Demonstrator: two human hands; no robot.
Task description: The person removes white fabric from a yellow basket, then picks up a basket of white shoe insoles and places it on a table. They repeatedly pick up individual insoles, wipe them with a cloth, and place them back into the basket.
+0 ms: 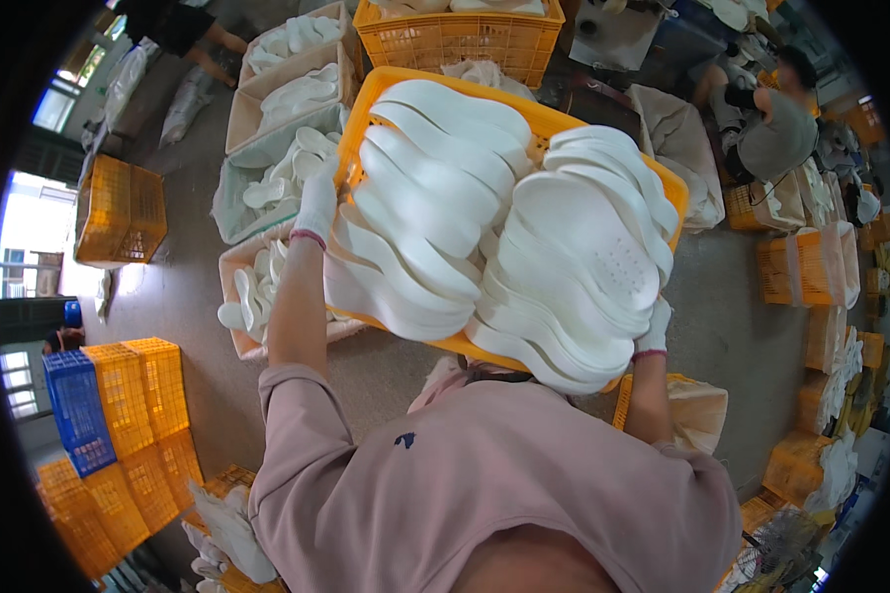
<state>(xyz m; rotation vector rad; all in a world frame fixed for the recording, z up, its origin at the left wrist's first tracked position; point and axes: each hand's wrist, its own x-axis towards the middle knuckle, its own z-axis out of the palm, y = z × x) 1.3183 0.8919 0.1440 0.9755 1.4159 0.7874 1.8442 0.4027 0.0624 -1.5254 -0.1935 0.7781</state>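
A yellow plastic crate (674, 193) heaped with white shoe insoles (583, 247) is in front of my body. The insoles lie in two overlapping rows, and one near the right shows small holes. My left hand (316, 206), in a white knit glove, grips the crate's left side. At the right side, near the front corner, my right hand (655, 328) holds on in a matching glove. The crate's edge and the insoles hide parts of the fingers of both hands.
Lined bins of white insoles (292, 173) line up just left of the crate. Another yellow crate (455, 44) stands beyond it. Stacked yellow and blue crates (119, 405) rise at the left. A seated person (776, 128) is at the far right, another person (173, 30) far left.
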